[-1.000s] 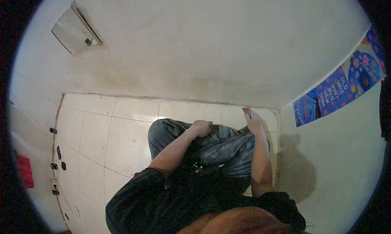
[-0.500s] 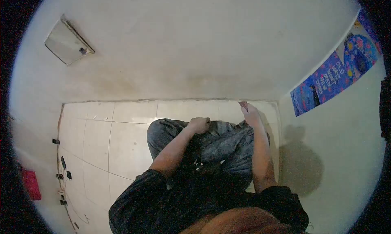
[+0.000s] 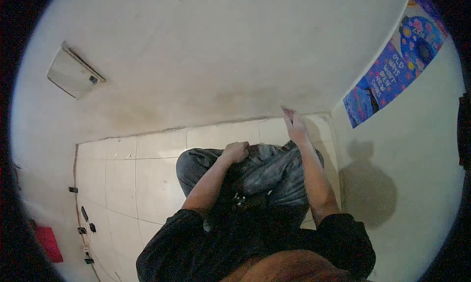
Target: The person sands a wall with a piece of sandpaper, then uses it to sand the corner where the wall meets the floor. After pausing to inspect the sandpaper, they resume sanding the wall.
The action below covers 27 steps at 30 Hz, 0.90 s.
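My right hand [image 3: 296, 128] reaches forward past my knee to the foot of the front wall. Its fingers pinch a thin, flat reddish-brown piece [image 3: 287, 112] that looks like sandpaper, and the tip is at or close to the wall surface. Pale dust whitens this hand. My left hand [image 3: 237, 152] rests curled in a loose fist on my dark grey trousers [image 3: 265, 171], which carry whitish dust; nothing shows in it, though its palm side is hidden.
Ahead stands a pale wall [image 3: 196, 51] with brownish stains low down and a mirror-like panel [image 3: 73, 73] at left. Painted posters [image 3: 387, 78] hang on the right wall. Cables and small dark plugs [image 3: 84, 213] line the left edge of the tiled floor [image 3: 157, 184].
My right hand has moved forward and slightly left, bringing the thin piece up to the wall. My left hand stays in place on my leg. The camera view has tilted a little.
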### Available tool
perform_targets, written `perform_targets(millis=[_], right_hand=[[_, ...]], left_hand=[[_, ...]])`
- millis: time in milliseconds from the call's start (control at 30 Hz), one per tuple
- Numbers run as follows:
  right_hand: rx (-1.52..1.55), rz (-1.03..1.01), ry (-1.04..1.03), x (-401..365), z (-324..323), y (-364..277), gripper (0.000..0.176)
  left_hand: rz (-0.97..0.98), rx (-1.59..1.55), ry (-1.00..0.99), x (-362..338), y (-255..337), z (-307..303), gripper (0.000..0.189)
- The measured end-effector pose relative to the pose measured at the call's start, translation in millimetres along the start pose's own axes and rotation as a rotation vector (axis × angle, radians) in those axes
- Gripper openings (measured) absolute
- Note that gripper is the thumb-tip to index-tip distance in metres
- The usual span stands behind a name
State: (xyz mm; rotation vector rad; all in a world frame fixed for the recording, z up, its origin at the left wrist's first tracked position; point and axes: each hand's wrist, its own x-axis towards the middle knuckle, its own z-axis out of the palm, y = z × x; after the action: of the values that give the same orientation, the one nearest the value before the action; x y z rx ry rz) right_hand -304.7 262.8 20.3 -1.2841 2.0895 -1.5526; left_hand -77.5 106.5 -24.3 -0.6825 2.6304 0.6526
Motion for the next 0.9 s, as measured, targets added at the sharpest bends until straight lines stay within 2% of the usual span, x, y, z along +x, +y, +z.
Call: perform_targets(millis=[100,167,300,467,567,667,767,867,900], right_hand=[[-0.009,-0.182,0.116,17.8,-3.7,-18.6,0.040],[-0.045,-0.168,0.151,43.2,-24.7,-41.4,0.041],[-0.238,-0.647,0.673,111.8,-69.7,-110.5,0.044],[-0.408,-0.726,0.960,193.1,-88.8,-122.6,0.050],[-0.380,-0.808,1.016,213.8,-76.8,-115.4,0.051],[-0.452,-0.721,1.067,213.8,-62.6,-109.2,0.057],[-0.575,-0.713,0.959,206.5,-27.9,-71.5,0.059],[-0.504,-0.728,0.819,180.2,-2.2,-48.6,0.060],[-0.507,-0.689,0.838,176.1,-3.8,-48.8,0.057]], left_hand=[[0.002,-0.002,-0.016,-4.5,-0.3,4.1,0.034],[0.015,-0.006,-0.008,0.7,-3.1,3.3,0.035],[0.027,-0.012,0.014,4.5,-10.0,8.6,0.034],[0.018,-0.023,0.002,0.5,-6.6,6.8,0.034],[0.007,-0.030,-0.002,1.7,-5.3,4.1,0.034],[-0.005,-0.023,-0.009,-4.3,2.1,-1.6,0.034],[-0.008,0.007,-0.010,-0.8,1.0,2.8,0.034],[-0.011,0.010,-0.015,3.2,-5.3,9.1,0.035],[-0.012,0.006,-0.015,1.6,-3.3,5.4,0.035]])
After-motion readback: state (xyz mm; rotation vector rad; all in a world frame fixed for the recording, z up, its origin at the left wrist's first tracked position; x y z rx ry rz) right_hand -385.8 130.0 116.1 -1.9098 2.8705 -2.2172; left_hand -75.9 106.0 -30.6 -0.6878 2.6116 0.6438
